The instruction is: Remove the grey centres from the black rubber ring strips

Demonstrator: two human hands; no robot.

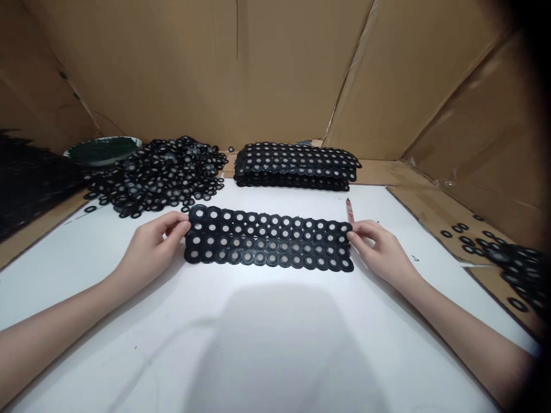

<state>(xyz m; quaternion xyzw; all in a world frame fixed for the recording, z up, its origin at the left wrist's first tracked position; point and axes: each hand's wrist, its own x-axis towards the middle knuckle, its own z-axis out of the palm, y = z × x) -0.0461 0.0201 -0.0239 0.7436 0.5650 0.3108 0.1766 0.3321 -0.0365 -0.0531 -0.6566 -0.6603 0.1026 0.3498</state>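
Lying flat on the white table (267, 344), a black sheet of rings (267, 244) is held at both ends, so it is kept stretched and still. Its left end is pinched by the left hand (150, 249), its right end by the right hand (379, 249). Behind the sheet, a stack of sheets (297, 166) and a heap of loose rings (159, 175) are kept within reach.
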